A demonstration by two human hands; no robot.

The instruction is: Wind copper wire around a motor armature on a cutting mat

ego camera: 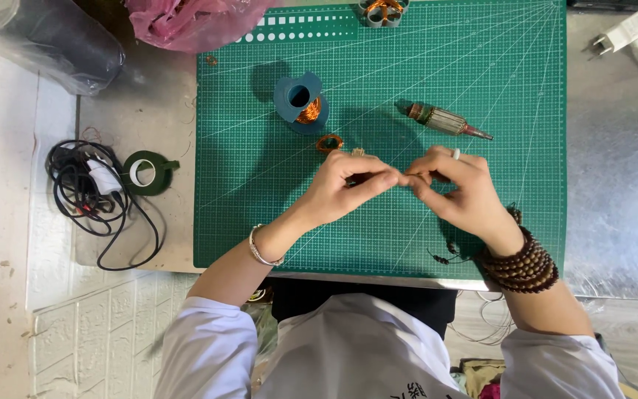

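- A metal table (614, 185) lies under both your hands, and a green cutting mat (496, 89) with a white grid covers most of it.
- Your left hand (345, 188) and right hand (459, 188) meet fingertip to fingertip above the middle of the mat, both pinched shut on something too small and thin to make out.
- A pink plastic bag (186, 22) sits far beyond your left hand, at the mat's far corner.
- A tangle of black cable (86, 199) lies well off to the left of your left hand, with a dark green tape roll (145, 172) just beside it.
- A teal spool of copper wire (300, 102) stands beyond your left hand.
- A motor armature (444, 120) lies just beyond your right hand.
- A small copper wire coil (328, 142) lies near your left fingertips, on the far side.
- A white plug (622, 33) rests far beyond your right hand, off the mat.
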